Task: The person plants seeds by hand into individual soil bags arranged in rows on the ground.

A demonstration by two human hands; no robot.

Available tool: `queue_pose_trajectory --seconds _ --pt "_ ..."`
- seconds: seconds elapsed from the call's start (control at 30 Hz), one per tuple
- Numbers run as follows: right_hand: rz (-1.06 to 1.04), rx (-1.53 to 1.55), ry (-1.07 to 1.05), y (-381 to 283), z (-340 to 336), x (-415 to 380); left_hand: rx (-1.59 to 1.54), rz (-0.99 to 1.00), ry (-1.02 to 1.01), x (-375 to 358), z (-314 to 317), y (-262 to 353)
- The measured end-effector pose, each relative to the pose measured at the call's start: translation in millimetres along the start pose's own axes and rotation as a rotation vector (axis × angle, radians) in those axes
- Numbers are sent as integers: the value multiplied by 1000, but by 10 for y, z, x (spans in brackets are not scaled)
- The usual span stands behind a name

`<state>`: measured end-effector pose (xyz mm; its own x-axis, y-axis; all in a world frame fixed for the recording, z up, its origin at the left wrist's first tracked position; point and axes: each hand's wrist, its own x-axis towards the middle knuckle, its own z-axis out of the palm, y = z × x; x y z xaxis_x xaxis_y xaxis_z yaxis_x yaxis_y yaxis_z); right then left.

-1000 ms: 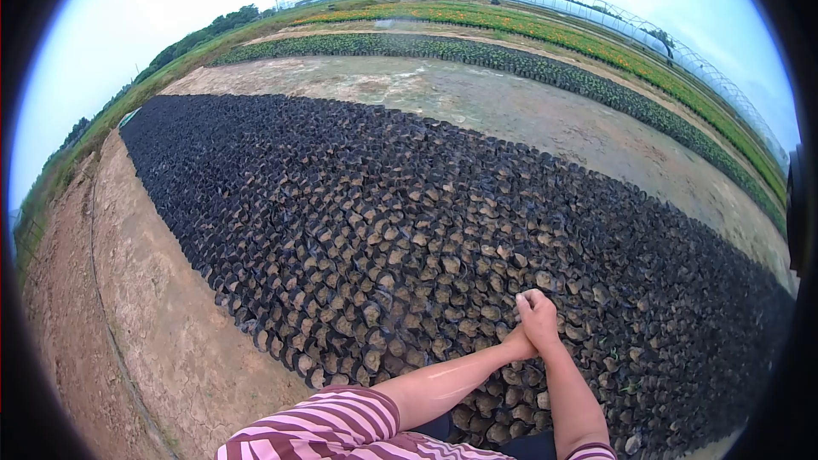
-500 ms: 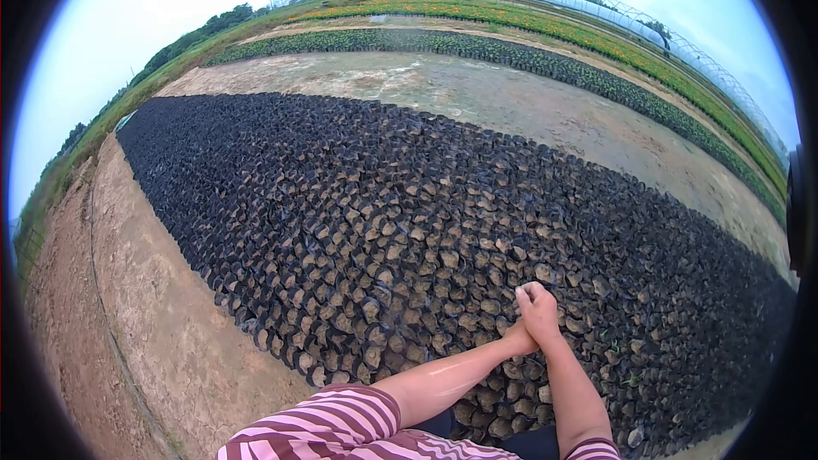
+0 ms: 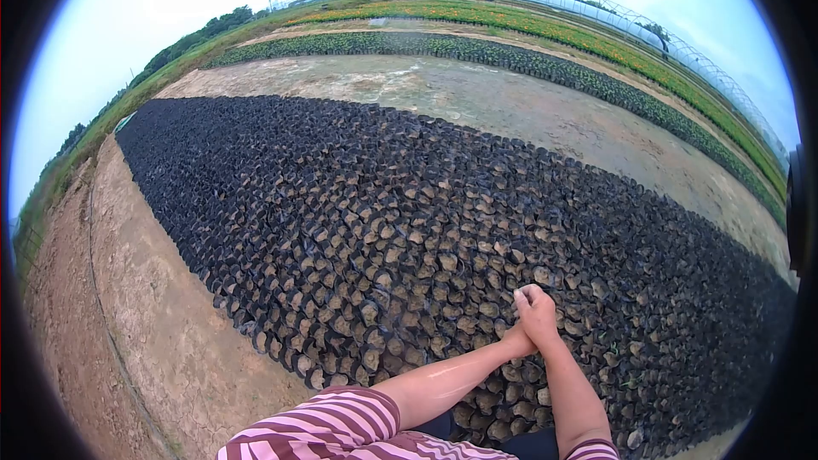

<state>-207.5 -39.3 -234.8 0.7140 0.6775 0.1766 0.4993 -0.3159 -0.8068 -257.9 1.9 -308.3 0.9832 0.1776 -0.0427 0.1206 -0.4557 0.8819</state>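
My right hand (image 3: 537,311) is closed, its fingers curled in and the thumb side toward the top. Whether anything is inside it cannot be seen. Against its wrist lies my left hand (image 3: 517,340), crossing underneath from the left. The left fingers are hidden behind the right hand and wrist. Both hands are above a wide bed of black nursery bags (image 3: 392,255) filled with brown soil, packed side by side. The bags nearest my hands show clods of soil at their open tops.
Bare ground (image 3: 170,324) runs along the left side, with a thin hose or line (image 3: 115,345) on it. Beyond the bags is a pale dirt strip (image 3: 477,94), then a row of green plants (image 3: 545,66). Orange-flowered beds (image 3: 443,10) and greenhouse frames (image 3: 596,4) stand farther back.
The view has shifted very slightly. My hands stay together in nearly the same place.
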Motion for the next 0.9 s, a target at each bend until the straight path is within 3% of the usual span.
queue_pose_trajectory --seconds 0.43,0.63,0.73,0.83,0.9 --pt "11 16 -14 50 14 22 -30 30 44 -47 -20 48" --pt "-5 19 36 -50 -12 -4 -18 30 -26 -38 -89 95" --pt "-29 24 94 -64 -15 -9 -24 220 182 33 106 -141" --pt "-53 -33 125 -130 -47 -11 31 236 222 28 111 -116" --pt "-40 -45 120 -131 -53 -6 14 174 138 9 57 -68"
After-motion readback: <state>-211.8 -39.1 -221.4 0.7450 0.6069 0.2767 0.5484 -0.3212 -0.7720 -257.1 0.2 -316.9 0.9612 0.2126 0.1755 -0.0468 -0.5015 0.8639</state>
